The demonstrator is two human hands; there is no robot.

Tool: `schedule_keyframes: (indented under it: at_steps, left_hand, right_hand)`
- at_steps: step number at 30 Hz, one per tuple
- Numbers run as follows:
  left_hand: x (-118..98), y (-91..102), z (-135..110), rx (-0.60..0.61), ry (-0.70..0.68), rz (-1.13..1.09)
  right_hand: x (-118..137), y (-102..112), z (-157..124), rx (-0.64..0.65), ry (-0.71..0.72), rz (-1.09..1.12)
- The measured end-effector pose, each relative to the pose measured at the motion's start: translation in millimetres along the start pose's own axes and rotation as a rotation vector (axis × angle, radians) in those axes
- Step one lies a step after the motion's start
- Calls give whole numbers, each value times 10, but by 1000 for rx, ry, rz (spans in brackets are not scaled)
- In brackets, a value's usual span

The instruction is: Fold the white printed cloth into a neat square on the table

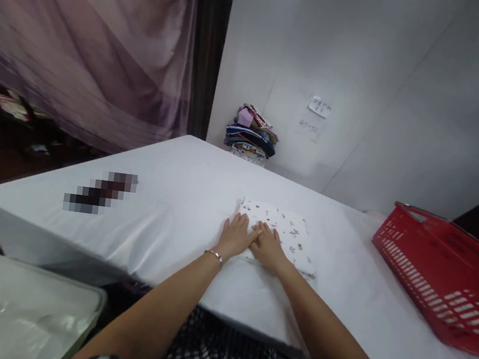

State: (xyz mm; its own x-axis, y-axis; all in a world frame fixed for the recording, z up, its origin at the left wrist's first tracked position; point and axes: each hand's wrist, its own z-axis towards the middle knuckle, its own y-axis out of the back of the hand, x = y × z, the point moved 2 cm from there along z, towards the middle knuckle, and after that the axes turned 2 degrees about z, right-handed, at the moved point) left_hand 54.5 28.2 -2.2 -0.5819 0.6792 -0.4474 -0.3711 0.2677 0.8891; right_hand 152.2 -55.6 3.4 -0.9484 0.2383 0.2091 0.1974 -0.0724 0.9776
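A folded white cloth [292, 232] with small dark prints lies on the white table [166, 205]. My left hand [235, 236] rests flat on the cloth's near left edge, fingers stretched out, with a thin bracelet at the wrist. My right hand [267, 246] lies flat beside it on the cloth, fingers extended and touching the left hand. Neither hand holds anything.
A red plastic basket [441, 274] stands at the table's right. A stack of folded colourful cloths [251, 134] sits at the far edge by the wall. A clear plastic bin [18, 304] is at lower left. A purple curtain [85, 44] hangs at the left.
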Motion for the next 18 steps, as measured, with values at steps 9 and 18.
schedule_keyframes:
  at_steps: [9,18]
  left_hand:
    - [99,-88,32,38,-1,39]
    - [69,-74,50,36,-16,106]
  right_hand:
    - [-1059,33,-484,-167,-351,154]
    - [-1370,254,-952,-543,-499,747]
